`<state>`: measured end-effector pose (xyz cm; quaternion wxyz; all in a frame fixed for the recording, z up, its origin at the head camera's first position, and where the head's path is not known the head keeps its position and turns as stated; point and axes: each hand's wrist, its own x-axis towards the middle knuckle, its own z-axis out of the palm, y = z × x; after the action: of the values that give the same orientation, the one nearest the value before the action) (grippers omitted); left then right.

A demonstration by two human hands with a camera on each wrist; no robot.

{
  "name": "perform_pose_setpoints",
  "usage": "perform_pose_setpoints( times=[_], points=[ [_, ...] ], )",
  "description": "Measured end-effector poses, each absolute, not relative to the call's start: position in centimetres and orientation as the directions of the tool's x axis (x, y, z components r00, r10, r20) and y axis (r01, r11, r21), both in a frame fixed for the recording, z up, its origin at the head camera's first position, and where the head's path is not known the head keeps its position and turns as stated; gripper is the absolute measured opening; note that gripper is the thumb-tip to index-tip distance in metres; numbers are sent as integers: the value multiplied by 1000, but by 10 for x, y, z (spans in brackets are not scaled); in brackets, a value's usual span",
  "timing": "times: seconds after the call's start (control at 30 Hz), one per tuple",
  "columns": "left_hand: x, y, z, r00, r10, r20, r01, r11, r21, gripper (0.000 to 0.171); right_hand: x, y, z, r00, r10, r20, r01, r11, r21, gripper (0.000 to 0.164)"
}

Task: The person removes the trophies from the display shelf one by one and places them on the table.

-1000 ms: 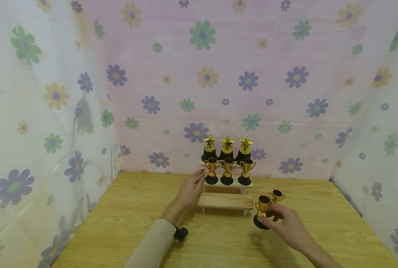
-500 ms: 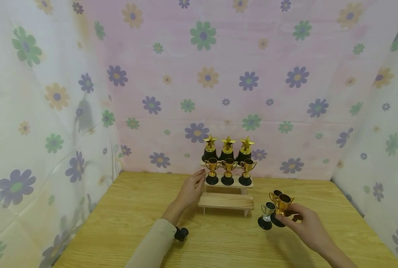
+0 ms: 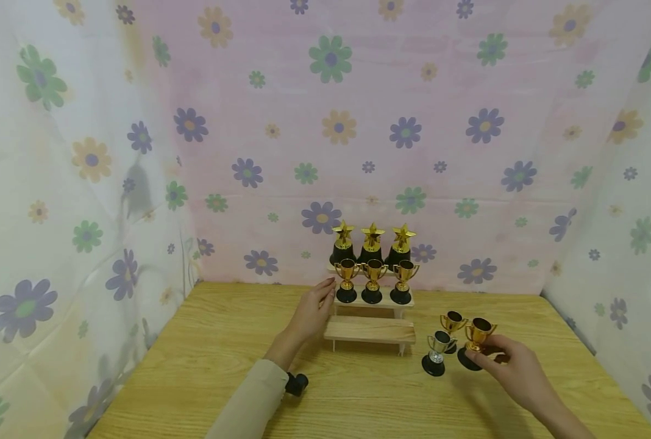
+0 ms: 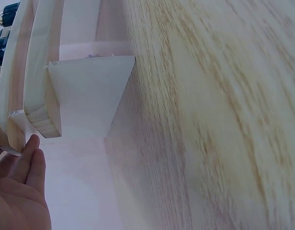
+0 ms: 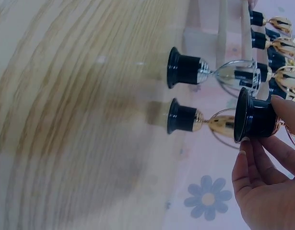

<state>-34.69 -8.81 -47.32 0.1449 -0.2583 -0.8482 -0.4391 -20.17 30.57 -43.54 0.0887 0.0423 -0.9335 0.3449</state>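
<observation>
In the head view my right hand (image 3: 514,369) pinches a small gold trophy cup (image 3: 478,334) by its lower part. Its black base (image 5: 255,117), in the right wrist view, is raised off the table. Just left of it, a silver trophy cup (image 3: 439,346) and another gold trophy cup (image 3: 453,323) stand upright. My left hand (image 3: 310,310) is at the left end of the tiered wooden stand (image 3: 369,330), fingers extended against the middle shelf's end. Gold trophy cups (image 3: 373,272) line that shelf, with star trophies (image 3: 372,247) on the top one.
The stand's lowest shelf is bare wood. A wood-grain table (image 3: 221,341) extends on both sides. Flower-patterned cloth (image 3: 270,134) hangs behind and at both sides. A black device (image 3: 297,384) sits by my left sleeve.
My right hand has carried the gold trophy cup rightward, away from the stand. The silver trophy cup, hidden at first, has come into view. My left hand has stayed put.
</observation>
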Motion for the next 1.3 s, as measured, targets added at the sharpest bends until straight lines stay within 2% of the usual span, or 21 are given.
perform_pose_setpoints(
  times=[0.3, 0.97, 1.3],
  points=[
    [-347, -88, -474, -825, 310, 473, 565, 475, 674, 39, -208, 318, -449, -986, 4, 165, -109, 737, -667, 35],
    [-346, -88, -473, -827, 303, 474, 562, 488, 668, 39, -222, 337, -484, -999, 39, -20, 40, 637, -770, 45],
    [-346, -87, -472, -831, 299, 470, 556, 489, 673, 39, -224, 336, -489, -999, 27, -24, 36, 610, -791, 43]
  ],
)
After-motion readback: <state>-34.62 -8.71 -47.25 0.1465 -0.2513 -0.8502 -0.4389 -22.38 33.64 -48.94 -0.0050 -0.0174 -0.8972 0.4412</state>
